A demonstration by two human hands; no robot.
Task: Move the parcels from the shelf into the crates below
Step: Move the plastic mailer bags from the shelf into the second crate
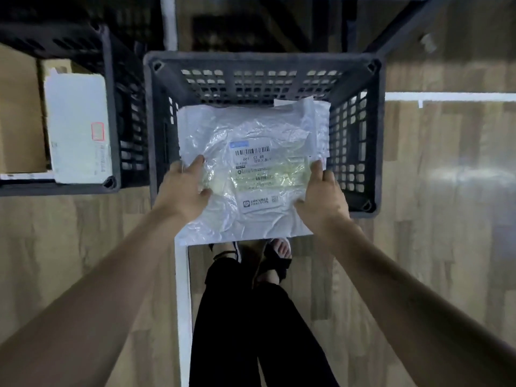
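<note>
Mid-transfer: clear plastic parcel (pixel 252 169) with a barcode label held flat over the dark crate (pixel 374 141) in frame centre, near edge of the parcel still overhanging the crate's near rim, not yet released. Left hand (pixel 185 189) gripping the parcel's left edge, thumb on top; right hand (pixel 321 198) gripping the right edge the same way, fingers under the plastic and hidden. Hands well apart, one per side. Cannot tell whether the parcel is touching anything inside the crate; a white corner (pixel 282 102) showing past its far edge, maybe another parcel or part of this one, can't say which. Rest of the centre crate's contents hidden under the parcel. Second crate (pixel 111 113) at upper left already loaded: white box (pixel 76 124) with a red stamp plus brown cardboard boxes (pixel 18 113) beside it. So, judging by that, some parcels done, this one close to dropped. Shelf not clearly in view, so remaining count unknown. Wood-look floor (pixel 432 247) around, white tape line (pixel 183 303) lower centre, feet in black sandals (pixel 275 259) just below the parcel.
</note>
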